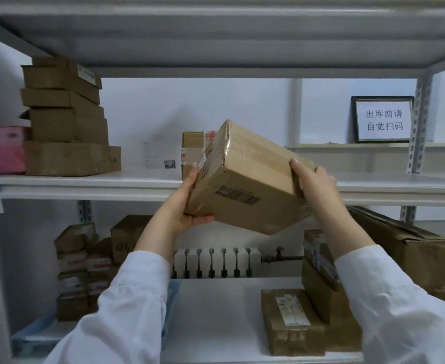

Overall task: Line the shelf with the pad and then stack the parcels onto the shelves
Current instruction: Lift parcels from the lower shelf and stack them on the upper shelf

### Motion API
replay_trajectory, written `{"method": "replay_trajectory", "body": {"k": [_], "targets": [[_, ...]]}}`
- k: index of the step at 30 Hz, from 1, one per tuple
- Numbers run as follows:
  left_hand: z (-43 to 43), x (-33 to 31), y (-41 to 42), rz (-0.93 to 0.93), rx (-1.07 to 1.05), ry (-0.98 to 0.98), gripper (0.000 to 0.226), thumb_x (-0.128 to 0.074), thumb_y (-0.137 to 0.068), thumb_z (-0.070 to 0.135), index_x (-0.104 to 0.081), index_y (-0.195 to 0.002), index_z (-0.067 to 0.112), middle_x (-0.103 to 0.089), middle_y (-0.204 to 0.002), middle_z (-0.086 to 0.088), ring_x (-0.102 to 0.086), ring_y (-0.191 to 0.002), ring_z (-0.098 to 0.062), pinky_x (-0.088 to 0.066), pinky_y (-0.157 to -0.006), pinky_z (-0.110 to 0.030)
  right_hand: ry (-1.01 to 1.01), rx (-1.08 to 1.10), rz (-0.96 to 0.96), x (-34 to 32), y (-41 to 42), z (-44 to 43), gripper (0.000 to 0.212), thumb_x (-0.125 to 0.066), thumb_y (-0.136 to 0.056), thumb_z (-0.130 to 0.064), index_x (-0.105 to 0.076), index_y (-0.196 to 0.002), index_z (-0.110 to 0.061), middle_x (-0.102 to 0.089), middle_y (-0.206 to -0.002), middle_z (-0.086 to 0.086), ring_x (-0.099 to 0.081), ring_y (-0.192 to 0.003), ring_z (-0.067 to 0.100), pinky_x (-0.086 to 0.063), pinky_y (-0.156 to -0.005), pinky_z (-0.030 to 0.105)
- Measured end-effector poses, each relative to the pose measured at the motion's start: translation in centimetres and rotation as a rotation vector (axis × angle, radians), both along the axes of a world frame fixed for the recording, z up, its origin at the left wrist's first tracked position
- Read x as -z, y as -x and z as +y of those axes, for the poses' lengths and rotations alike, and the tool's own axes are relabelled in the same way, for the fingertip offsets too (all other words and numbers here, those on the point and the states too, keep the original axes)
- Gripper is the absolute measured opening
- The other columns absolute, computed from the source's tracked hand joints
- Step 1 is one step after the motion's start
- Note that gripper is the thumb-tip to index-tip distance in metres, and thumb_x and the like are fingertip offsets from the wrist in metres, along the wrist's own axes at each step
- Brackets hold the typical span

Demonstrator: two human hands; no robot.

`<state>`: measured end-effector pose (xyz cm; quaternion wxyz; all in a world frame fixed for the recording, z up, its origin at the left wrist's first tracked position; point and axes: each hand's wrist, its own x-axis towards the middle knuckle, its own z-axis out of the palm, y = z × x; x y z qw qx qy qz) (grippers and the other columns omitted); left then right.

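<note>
I hold a taped brown cardboard parcel (245, 179) tilted in the air, just in front of the middle shelf (90, 183). My left hand (187, 203) grips its lower left end, thumb under the bottom corner. Around its upper right end my right hand (313, 182) curls its fingers. Behind the parcel another brown box (194, 151) with red tape stands on the same white-lined shelf. The lower shelf (216, 311) shows a white surface with a blue pad (40, 334) at its left.
A stack of brown parcels (66, 119) and a pink package (6, 149) fill the middle shelf's left end. A framed sign (382, 119) stands at the back right. More parcels (85, 266) sit on the lower shelf at left and right (308, 319).
</note>
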<state>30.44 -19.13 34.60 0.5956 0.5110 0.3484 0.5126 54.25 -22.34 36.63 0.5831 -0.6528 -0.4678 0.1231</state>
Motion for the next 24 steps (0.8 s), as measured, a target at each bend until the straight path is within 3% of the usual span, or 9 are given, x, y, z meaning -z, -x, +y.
{"method": "replay_trajectory", "body": {"k": [4,10,13,15,18,20,22,24], "targets": [[-0.4,-2.2,-0.5,-0.018,-0.020,-0.080,0.050,-0.043,-0.083,0.066,-0.058,-0.108,0.026,-0.063,-0.103,-0.010,-0.062,-0.089,-0.027,-0.060,-0.059,-0.034,-0.130,0.019,-0.056,-2.0,0.2,-0.8,0.073,-0.037,-0.090,-0.062,-0.030,-0.145,-0.015,-0.037,-0.144,0.016,-0.039,-0.130,0.036,-0.035,-0.101,0.047],[-0.7,-4.9,-1.9,-0.117,-0.031,-0.195,0.044,-0.045,-0.085,0.063,-0.060,-0.109,0.029,-0.067,-0.100,-0.003,-0.065,-0.089,-0.021,-0.059,-0.053,-0.033,-0.633,0.256,-0.089,-3.7,0.7,-1.1,0.041,-0.034,-0.097,-0.041,-0.053,-0.125,-0.019,-0.047,-0.134,0.005,-0.039,-0.127,0.023,-0.024,-0.102,0.035],[-0.7,-6.2,-3.1,-0.220,-0.012,-0.244,0.039,-0.047,-0.086,0.060,-0.059,-0.107,0.029,-0.068,-0.099,-0.001,-0.066,-0.090,-0.021,-0.060,-0.056,-0.037,-0.834,0.255,-0.144,-4.1,1.3,-1.2,0.045,-0.032,-0.094,-0.042,-0.060,-0.117,-0.015,-0.052,-0.125,0.009,-0.041,-0.120,0.025,-0.019,-0.090,0.021],[-0.4,-6.9,-3.9,-0.300,0.023,-0.314,0.040,-0.048,-0.087,0.056,-0.058,-0.113,0.028,-0.068,-0.105,-0.002,-0.066,-0.097,-0.023,-0.060,-0.065,-0.043,-0.922,0.142,-0.202,-4.3,1.8,-1.0,0.055,-0.028,-0.091,-0.049,-0.060,-0.121,-0.016,-0.052,-0.130,0.008,-0.039,-0.123,0.020,-0.022,-0.095,0.020],[0.6,-7.9,-4.8,-0.364,0.037,-0.469,0.046,-0.050,-0.089,0.047,-0.048,-0.129,0.023,-0.065,-0.118,-0.005,-0.063,-0.107,-0.025,-0.056,-0.082,-0.050,-0.903,-0.071,-0.315,-4.3,2.3,-0.5,0.070,-0.026,-0.085,-0.058,-0.041,-0.141,-0.019,-0.031,-0.152,0.008,-0.020,-0.135,0.008,-0.013,-0.109,0.025],[1.3,-8.3,-5.2,-0.359,-0.001,-0.565,0.047,-0.054,-0.091,0.037,-0.043,-0.133,0.019,-0.060,-0.125,-0.009,-0.061,-0.111,-0.026,-0.053,-0.088,-0.051,-0.851,-0.242,-0.322,-4.7,2.3,0.8,0.080,-0.031,-0.082,-0.065,-0.028,-0.148,-0.019,-0.019,-0.158,0.007,-0.012,-0.142,0.009,-0.010,-0.116,0.032],[2.1,-8.8,-5.2,-0.330,-0.069,-0.621,0.046,-0.057,-0.091,0.031,-0.043,-0.133,0.018,-0.061,-0.125,-0.008,-0.062,-0.110,-0.024,-0.053,-0.089,-0.048,-0.783,-0.386,-0.272,-5.5,2.3,2.3,0.091,-0.039,-0.080,-0.072,-0.019,-0.151,-0.019,-0.020,-0.158,0.004,-0.015,-0.146,0.016,-0.017,-0.119,0.044],[3.2,-9.4,-5.1,-0.300,-0.113,-0.648,0.046,-0.062,-0.088,0.032,-0.046,-0.129,0.020,-0.062,-0.123,-0.005,-0.062,-0.110,-0.024,-0.052,-0.092,-0.049,-0.691,-0.469,-0.194,-6.3,2.2,3.7,0.092,-0.043,-0.078,-0.073,-0.017,-0.152,-0.023,-0.028,-0.155,0.000,-0.024,-0.144,0.016,-0.026,-0.116,0.047]]}}
